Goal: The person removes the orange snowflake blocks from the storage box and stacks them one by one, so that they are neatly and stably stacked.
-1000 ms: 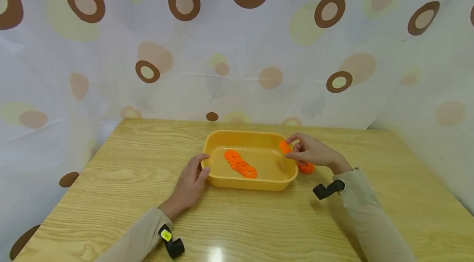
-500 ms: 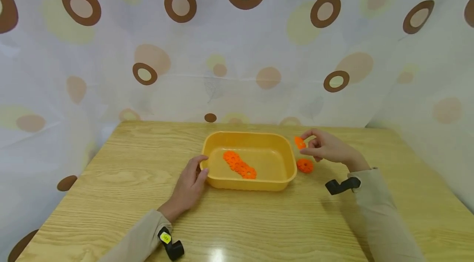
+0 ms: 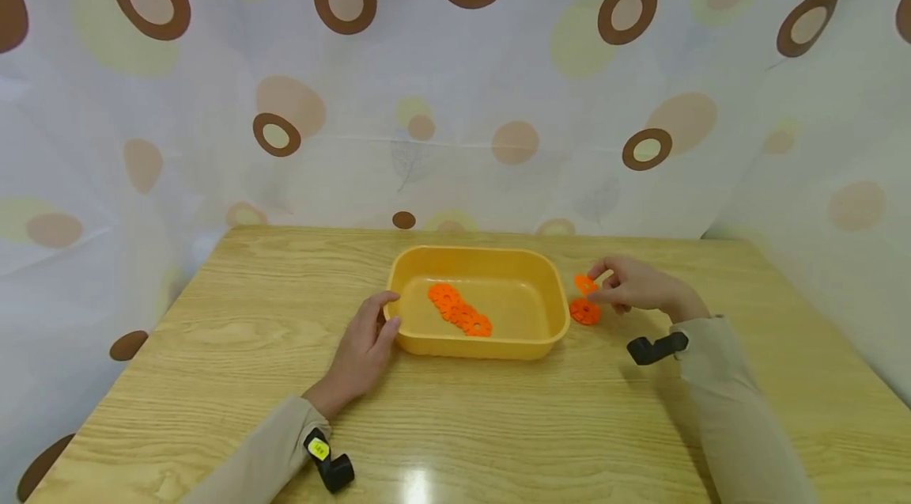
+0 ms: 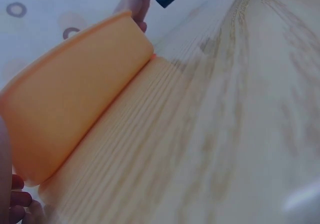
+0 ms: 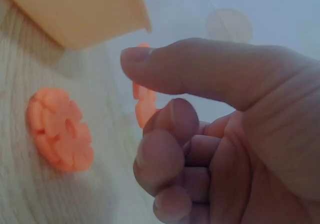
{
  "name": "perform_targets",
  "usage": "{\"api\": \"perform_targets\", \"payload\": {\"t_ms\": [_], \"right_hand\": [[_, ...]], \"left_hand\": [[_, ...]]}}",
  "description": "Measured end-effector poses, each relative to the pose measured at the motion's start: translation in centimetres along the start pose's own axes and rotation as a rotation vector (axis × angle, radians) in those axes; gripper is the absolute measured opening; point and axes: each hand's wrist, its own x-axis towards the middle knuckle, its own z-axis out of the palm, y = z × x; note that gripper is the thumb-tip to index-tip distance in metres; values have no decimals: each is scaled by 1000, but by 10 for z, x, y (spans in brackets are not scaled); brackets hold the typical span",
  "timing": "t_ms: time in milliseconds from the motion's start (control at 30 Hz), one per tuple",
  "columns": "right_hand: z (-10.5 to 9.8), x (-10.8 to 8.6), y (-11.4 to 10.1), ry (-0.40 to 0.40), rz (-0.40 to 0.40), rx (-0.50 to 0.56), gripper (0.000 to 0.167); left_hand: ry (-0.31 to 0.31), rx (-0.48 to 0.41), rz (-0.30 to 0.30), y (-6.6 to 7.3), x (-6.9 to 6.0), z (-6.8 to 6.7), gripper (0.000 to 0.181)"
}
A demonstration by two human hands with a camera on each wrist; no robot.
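A yellow plastic basin (image 3: pixel 491 347) stands on the table. My left hand (image 3: pixel 361 350) grips its left end, fingers over the rim. Inside lie several orange notched discs (image 3: pixel 459 310), overlapping in a slanting row. To the right of the basin, my right hand (image 3: pixel 633 284) pinches one orange notched disc (image 3: pixel 586 285) between thumb and fingers. That disc is partly hidden behind the thumb in the right wrist view. Just below this hand, more orange discs (image 5: pixel 61 130) lie on the table, apparently stacked, close to the basin's right end.
The wooden table (image 3: pixel 455 425) reaches back to a patterned cloth (image 3: pixel 455 92) that hangs behind and at both sides. Black wrist cameras (image 3: pixel 330 463) sit on both sleeves.
My right hand has moved from above the basin's right rim out to the right, carrying the disc, then slightly lower toward the discs on the table. The left hand stays on the basin.
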Motion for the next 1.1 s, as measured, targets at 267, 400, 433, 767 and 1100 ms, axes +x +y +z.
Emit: {"api": "perform_targets", "payload": {"t_ms": [267, 400, 433, 767, 1100], "right_hand": [[5, 5, 9, -98, 58, -16, 46], [7, 8, 9, -126, 55, -42, 46], [7, 8, 9, -127, 58, -47, 46], [10, 11, 8, -136, 96, -59, 47], [9, 7, 10, -137, 99, -40, 44]], "left_hand": [[-1, -13, -3, 0, 0, -1, 31], [-1, -11, -12, -1, 0, -2, 31], [0, -8, -15, -1, -1, -2, 31], [3, -15, -13, 0, -2, -3, 31], [-11, -21, -21, 0, 0, -1, 32]]}}
